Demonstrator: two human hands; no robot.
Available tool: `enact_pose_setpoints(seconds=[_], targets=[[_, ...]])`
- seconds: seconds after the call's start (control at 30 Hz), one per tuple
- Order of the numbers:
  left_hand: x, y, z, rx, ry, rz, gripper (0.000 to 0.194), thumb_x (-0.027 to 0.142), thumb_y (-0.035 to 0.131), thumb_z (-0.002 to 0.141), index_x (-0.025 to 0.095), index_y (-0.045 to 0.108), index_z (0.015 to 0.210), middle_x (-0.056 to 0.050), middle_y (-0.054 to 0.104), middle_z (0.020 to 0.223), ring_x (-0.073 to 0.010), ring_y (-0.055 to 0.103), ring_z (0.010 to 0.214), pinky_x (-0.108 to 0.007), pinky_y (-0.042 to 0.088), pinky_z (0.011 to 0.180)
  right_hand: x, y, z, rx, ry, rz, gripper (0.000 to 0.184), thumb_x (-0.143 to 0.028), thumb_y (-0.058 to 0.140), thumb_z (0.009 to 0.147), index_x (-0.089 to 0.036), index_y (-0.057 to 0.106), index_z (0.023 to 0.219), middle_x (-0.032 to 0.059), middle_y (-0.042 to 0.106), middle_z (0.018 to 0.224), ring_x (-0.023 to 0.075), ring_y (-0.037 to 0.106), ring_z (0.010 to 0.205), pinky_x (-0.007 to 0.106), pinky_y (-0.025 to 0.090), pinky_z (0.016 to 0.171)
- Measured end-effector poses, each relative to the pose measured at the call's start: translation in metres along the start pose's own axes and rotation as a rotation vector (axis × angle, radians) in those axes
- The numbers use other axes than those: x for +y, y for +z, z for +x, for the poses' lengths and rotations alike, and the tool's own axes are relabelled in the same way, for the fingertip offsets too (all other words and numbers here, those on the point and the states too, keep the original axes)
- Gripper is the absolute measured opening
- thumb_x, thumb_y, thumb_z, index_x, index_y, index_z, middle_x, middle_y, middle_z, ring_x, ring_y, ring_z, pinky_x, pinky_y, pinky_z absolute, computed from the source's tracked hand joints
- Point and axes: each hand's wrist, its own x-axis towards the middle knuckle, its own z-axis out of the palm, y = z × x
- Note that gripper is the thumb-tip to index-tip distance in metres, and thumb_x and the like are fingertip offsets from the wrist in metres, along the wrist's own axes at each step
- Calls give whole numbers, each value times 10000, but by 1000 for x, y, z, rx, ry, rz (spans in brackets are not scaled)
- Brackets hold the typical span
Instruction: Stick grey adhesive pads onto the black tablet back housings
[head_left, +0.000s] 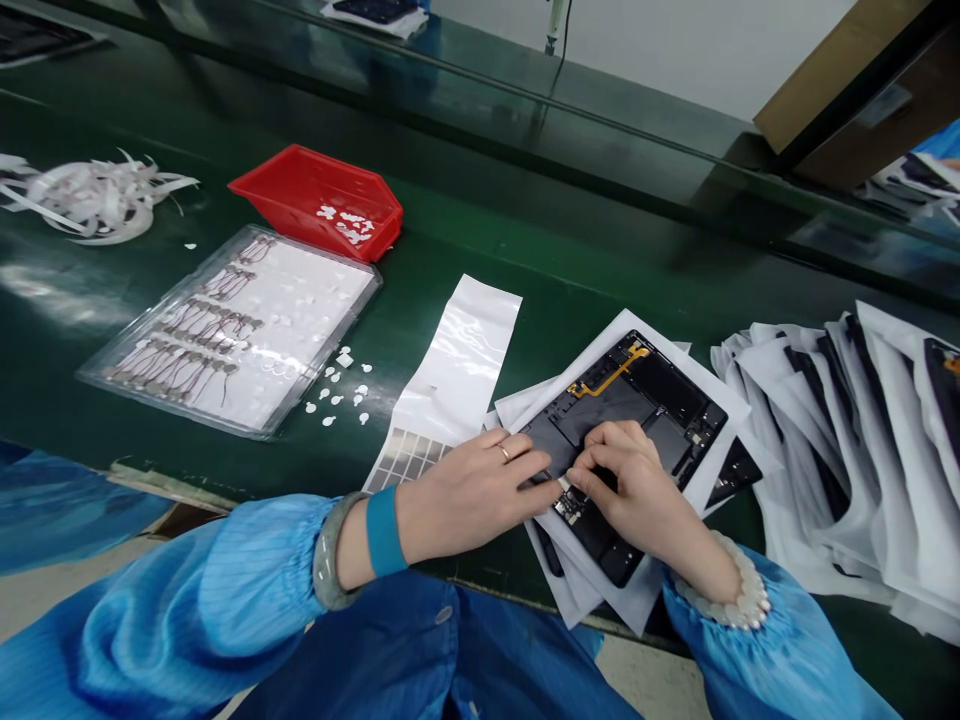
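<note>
Fine fingertip work is under way at the near edge of an opened tablet [611, 402], laid at a slant on white sheets [738, 424] upon a green surface [600, 275]. The right hand [641, 495] is pinched nearly closed at a small white piece [565, 484], though a firm hold cannot be confirmed. The left hand [472, 490] is rested with fingers partly spread, its thumb hidden and any grip unclear. Steady bracing and light, precise pressure appear to be called for.
</note>
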Motion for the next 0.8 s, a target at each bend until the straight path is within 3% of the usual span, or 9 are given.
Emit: enact_pose_setpoints(seconds=[0.13,0.27,0.4,0.47,0.6,0.7,0.8], targets=[[2,0,4,-27,26,32,244,231,424,952,182,531,1166,-67,579,1002,-216,537,908,-345,433,729,0,2,0,19,-15,-19,200,-259,548,857,-224,602,667,50,564,821,222,477,865,413,413,774],[4,-1,5,-39,40,57,241,151,418,941,157,535,1152,-73,582,1016,-195,532,899,-336,415,751,3,-6,-2,7,-35,-9,201,-298,535,874,-229,626,709,51,575,838,209,510,847,399,435,787],[5,-2,8,-39,38,35,200,145,423,944,162,556,1092,-66,586,1022,-183,534,894,-327,401,743,19,-22,-4,262,46,66,205,-356,494,897,-212,636,934,82,568,963,206,558,914,369,454,826],[4,-2,11,-40,29,29,168,174,436,947,164,570,1047,-60,592,988,-184,532,874,-328,396,730,27,-23,-4,321,77,106,213,-361,488,902,-210,627,961,82,568,995,201,569,939,353,455,840],[4,-4,20,-67,48,21,160,165,434,948,147,590,981,-55,601,951,-187,522,865,-326,384,728,35,-10,-1,228,0,129,193,-339,472,912,-212,617,925,72,592,951,209,565,932,379,443,863],[1,-5,23,-94,62,-15,158,137,436,944,158,590,973,-43,603,969,-182,514,892,-319,367,739,35,0,2,222,-34,60,187,-321,463,915,-211,614,893,72,598,922,219,547,913,404,431,845],[-1,-4,23,-103,20,-68,100,224,533,917,190,581,997,-25,594,1003,-188,506,921,-320,349,728,34,3,4,228,-34,37,188,-315,460,915,-212,612,872,68,603,911,214,542,891,394,427,821]])
